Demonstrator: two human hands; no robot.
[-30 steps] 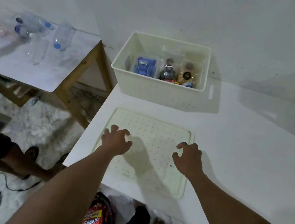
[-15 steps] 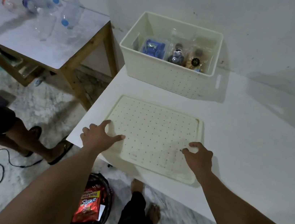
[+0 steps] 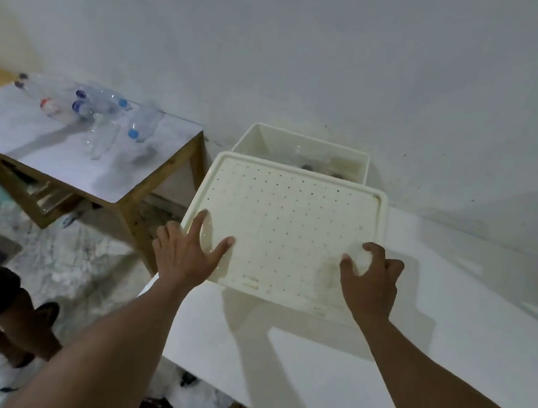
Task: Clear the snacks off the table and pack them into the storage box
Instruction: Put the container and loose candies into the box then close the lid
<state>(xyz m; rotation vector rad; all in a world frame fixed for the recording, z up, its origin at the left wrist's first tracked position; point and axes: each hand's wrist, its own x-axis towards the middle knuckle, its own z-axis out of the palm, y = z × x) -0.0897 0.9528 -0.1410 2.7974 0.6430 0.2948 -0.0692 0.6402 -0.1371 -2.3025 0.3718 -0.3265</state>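
A white table [image 3: 447,350] fills the right and near side, pushed against a pale wall. To its left stands a wooden side table [image 3: 60,153] with a grey top, apart from it. A cream lid [image 3: 292,224] dotted with small holes is held in the air over the white table's far left corner, casting a shadow on the tabletop below. Its far edge covers the near rim of the box [image 3: 303,143], which sits at the table's far edge against the wall. Only dark tops of the snacks [image 3: 307,167] inside show above the lid; what they are cannot be told. The left hand [image 3: 184,254] grips the lid's near left corner, thumb and forefinger spread on top and the other fingers at its edge. The right hand [image 3: 371,280] clasps the lid near its right edge, fingers curled on top. Empty clear bottles [image 3: 98,103] lie along the side table's far edge.
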